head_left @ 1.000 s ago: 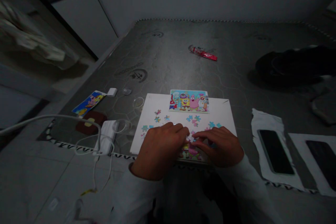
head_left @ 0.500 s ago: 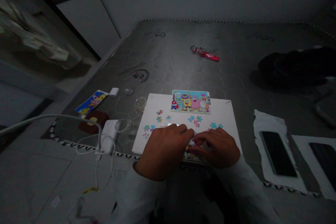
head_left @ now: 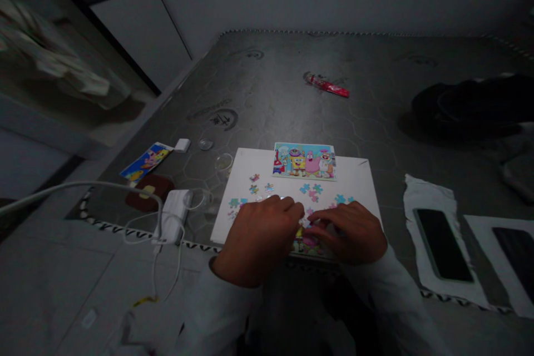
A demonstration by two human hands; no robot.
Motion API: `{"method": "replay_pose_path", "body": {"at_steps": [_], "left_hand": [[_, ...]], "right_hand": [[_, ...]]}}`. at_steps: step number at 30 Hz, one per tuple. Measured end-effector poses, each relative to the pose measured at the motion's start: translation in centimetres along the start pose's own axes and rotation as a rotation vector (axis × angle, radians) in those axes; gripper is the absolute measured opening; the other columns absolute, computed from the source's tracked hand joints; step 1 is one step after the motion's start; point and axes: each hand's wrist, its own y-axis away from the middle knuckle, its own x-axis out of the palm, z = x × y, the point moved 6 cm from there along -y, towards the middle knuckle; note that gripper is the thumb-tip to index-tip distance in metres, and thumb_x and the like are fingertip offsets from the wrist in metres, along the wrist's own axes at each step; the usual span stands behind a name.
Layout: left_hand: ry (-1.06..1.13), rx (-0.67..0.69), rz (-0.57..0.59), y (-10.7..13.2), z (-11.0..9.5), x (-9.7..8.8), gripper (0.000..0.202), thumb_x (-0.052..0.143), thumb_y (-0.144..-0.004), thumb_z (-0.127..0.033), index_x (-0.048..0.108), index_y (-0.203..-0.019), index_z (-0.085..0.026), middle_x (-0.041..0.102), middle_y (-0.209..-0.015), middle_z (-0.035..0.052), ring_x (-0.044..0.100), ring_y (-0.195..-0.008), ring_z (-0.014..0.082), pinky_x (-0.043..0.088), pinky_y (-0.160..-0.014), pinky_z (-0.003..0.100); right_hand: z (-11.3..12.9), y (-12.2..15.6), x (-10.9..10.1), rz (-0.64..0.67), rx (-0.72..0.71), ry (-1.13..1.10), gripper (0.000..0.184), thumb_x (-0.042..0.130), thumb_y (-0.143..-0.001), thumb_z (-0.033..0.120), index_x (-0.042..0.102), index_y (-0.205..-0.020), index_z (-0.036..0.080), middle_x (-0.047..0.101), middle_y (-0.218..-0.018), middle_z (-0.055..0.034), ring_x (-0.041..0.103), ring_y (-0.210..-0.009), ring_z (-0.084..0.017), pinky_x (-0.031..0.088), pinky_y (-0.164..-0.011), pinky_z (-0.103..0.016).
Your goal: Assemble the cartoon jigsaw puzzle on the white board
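Observation:
Over the front of a white board, my left hand is closed with its fingers curled down; what they hold, if anything, is hidden. My right hand faces it, thumb and forefinger closed about a small pale jigsaw piece. Below the fingertips lies a partly joined jigsaw puzzle in yellow and pink, half covered by both hands. Loose jigsaw pieces are scattered on the board. Behind them lies a cartoon picture card.
On the left are a white power strip with cables, a brown box, a blue cartoon packet and clear plastic lids. Two phones, one a dark phone, rest at right. A red wrapper and black bag lie farther back.
My right thumb and forefinger have shifted slightly, showing more of the pale piece and the puzzle under them. My left hand has barely moved.

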Motion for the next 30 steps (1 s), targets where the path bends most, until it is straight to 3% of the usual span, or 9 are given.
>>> {"method": "replay_pose_path", "body": {"at_steps": [14, 24, 30], "left_hand": [[-0.051, 0.027, -0.135, 0.2, 0.0, -0.6, 0.003, 0.062, -0.091, -0.023, 0.061, -0.093, -0.022, 0.067, -0.086, 0.0007, 0.064, -0.077, 0.0234, 0.031, -0.050, 0.033], [-0.063, 0.021, -0.188, 0.3, -0.1, -0.9, 0.005, 0.063, -0.092, -0.027, 0.062, -0.093, -0.022, 0.068, -0.085, 0.0003, 0.063, -0.077, 0.0228, 0.033, -0.051, 0.033], [-0.105, 0.037, -0.289, 0.3, -0.1, -1.1, 0.010, 0.068, -0.089, -0.027, 0.060, -0.088, -0.021, 0.066, -0.081, 0.0001, 0.062, -0.072, 0.0223, 0.028, -0.049, 0.032]], "right_hand": [[0.2, -0.1, -0.5, -0.037, 0.010, 0.070, 0.026, 0.063, -0.093, 0.045, 0.074, -0.088, 0.022, 0.071, -0.070, 0.0061, 0.063, -0.061, -0.010, 0.036, -0.062, -0.030], [0.1, -0.1, -0.8, -0.053, 0.040, 0.063, 0.021, 0.065, -0.093, 0.040, 0.076, -0.091, 0.023, 0.073, -0.074, 0.0050, 0.063, -0.060, -0.008, 0.039, -0.061, -0.029], [0.2, -0.2, -1.2, -0.056, 0.029, 0.078, 0.018, 0.064, -0.095, 0.037, 0.076, -0.096, 0.024, 0.074, -0.074, 0.0049, 0.064, -0.062, -0.009, 0.037, -0.061, -0.029]]}}
